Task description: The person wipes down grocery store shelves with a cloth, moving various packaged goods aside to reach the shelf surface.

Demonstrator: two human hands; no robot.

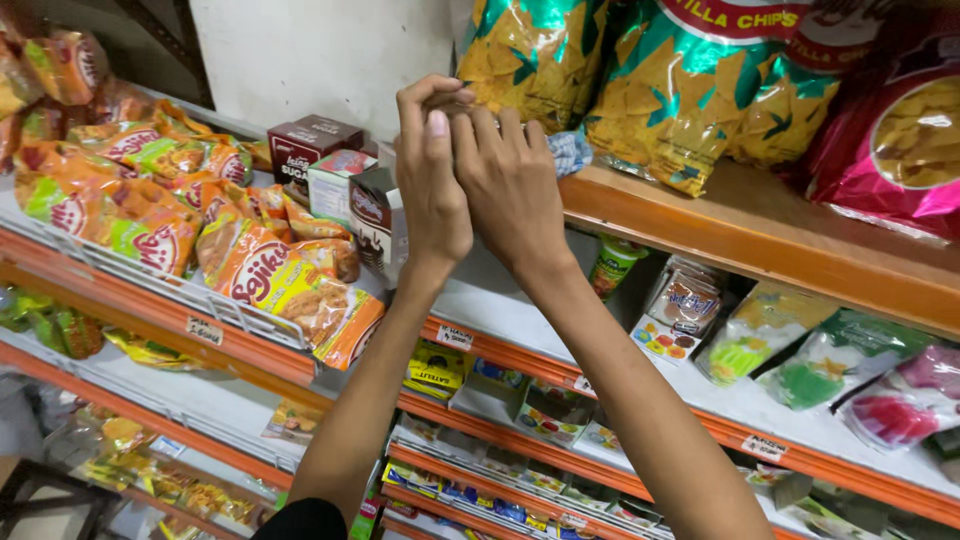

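Both arms reach up to the wooden shelf. The left hand and right hand press together, fingers curled around something small and brown, perhaps a packet, mostly hidden. Just behind lie a blue cloth and yellow-green chip bags.

My left hand and right hand press together and cover whatever sits between the fingers; I cannot tell whether anything is held. A blue cloth shows only as a scrap behind my right hand. The yellow chip bags and the pink bag are cut off by the top edge. The small white box is partly hidden behind my left wrist. Packets on the lowest shelf are too small to identify.
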